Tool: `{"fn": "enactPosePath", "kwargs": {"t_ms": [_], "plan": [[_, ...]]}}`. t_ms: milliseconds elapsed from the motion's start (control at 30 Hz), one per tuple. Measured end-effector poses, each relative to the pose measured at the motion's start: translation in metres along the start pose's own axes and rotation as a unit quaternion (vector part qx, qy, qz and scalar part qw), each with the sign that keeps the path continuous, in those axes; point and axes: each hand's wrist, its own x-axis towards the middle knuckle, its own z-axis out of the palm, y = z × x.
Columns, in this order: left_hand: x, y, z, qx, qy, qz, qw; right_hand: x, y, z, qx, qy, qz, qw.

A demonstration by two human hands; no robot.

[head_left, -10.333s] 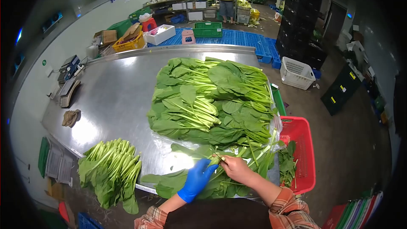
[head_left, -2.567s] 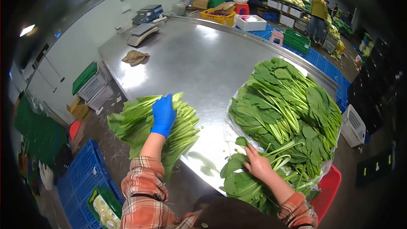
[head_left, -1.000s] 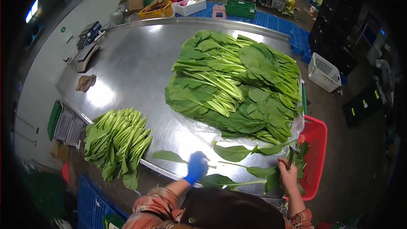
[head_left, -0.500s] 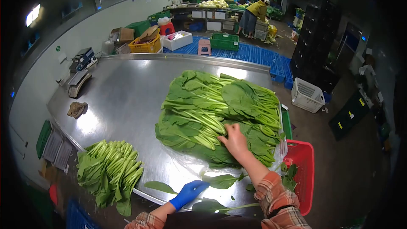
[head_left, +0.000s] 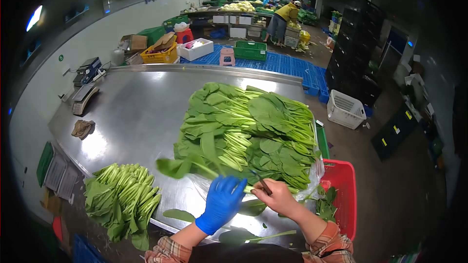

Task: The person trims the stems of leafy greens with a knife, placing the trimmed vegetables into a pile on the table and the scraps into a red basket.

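Observation:
My left hand [head_left: 223,203], in a blue glove, is wrapped round the stem of a leafy green stalk [head_left: 207,168] whose leaves point up and left. Close to the stalk's cut end, my bare right hand [head_left: 278,197] grips a small dark knife [head_left: 262,183]. Just beyond both hands lies a large pile of leafy greens [head_left: 278,117] on a clear plastic sheet [head_left: 319,173]. Another heap of greens [head_left: 124,195] rests at the table's near left edge. Loose leaves [head_left: 179,215] lie beside my left hand.
A metal table [head_left: 146,102] holds a brown cloth [head_left: 83,129] and a scale [head_left: 84,98] at left. At right are a red basket [head_left: 348,195] with leaves and a white crate [head_left: 346,109]. A person in yellow [head_left: 286,13] bends in the background.
My left hand has risen and now holds a stalk. My right hand has moved back from the pile towards it, with a knife now visible. The view has shifted slightly.

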Motion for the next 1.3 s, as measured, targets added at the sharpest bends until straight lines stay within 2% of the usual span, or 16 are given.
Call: {"fn": "enactPosePath", "kwargs": {"t_ms": [67,100,167,233,400,500,600,633,733,867,933,1067,1100,1200,1233,1300], "plan": [[-0.016,-0.01,0.018,-0.121,-0.097,-0.055,0.986,-0.016,0.0,-0.001,0.268,-0.044,0.287,0.919],[-0.023,-0.012,0.026,-0.271,-0.067,-0.137,0.95,-0.021,-0.004,0.0,0.309,-0.018,0.284,0.908],[-0.038,-0.01,0.04,-0.362,-0.052,-0.22,0.904,-0.029,0.009,0.016,0.142,-0.016,0.151,0.978],[-0.048,-0.003,0.043,-0.407,-0.062,-0.276,0.869,-0.035,0.017,0.029,0.02,-0.006,0.056,0.998],[-0.047,0.003,0.032,-0.4,-0.066,-0.286,0.868,-0.032,0.029,0.046,0.005,-0.036,0.089,0.995],[-0.047,-0.009,0.017,-0.433,-0.057,-0.189,0.88,-0.034,0.061,0.063,-0.031,-0.052,0.106,0.992],[-0.052,-0.014,0.004,-0.574,-0.062,-0.345,0.74,-0.018,0.078,0.076,-0.09,-0.007,0.093,0.992],[-0.052,-0.018,0.003,-0.583,-0.047,-0.344,0.734,-0.007,0.083,0.078,-0.114,0.0,0.102,0.988],[-0.066,-0.031,0.004,-0.503,-0.059,-0.333,0.796,0.033,0.08,0.082,-0.177,0.035,0.131,0.975],[-0.075,-0.038,0.009,-0.452,-0.014,-0.385,0.805,0.058,0.094,0.099,-0.224,0.043,0.134,0.964],[-0.081,-0.05,0.019,-0.364,0.022,-0.312,0.877,0.061,0.096,0.097,-0.225,0.053,0.104,0.967],[-0.074,-0.052,0.025,-0.337,0.07,-0.273,0.898,0.074,0.099,0.103,0.063,0.153,0.102,0.981],[-0.068,-0.047,0.022,-0.338,0.078,-0.282,0.894,0.081,0.062,0.091,0.164,0.154,0.13,0.966],[-0.055,-0.043,0.008,-0.274,0.112,-0.227,0.928,0.095,0.049,0.085,0.097,0.213,0.046,0.971],[-0.052,-0.042,0.003,-0.241,0.124,-0.195,0.943,0.095,0.042,0.079,0.133,0.21,0.075,0.966],[-0.047,-0.037,-0.007,-0.24,0.139,-0.166,0.946,0.085,0.012,0.051,0.097,0.197,0.015,0.976]]}}
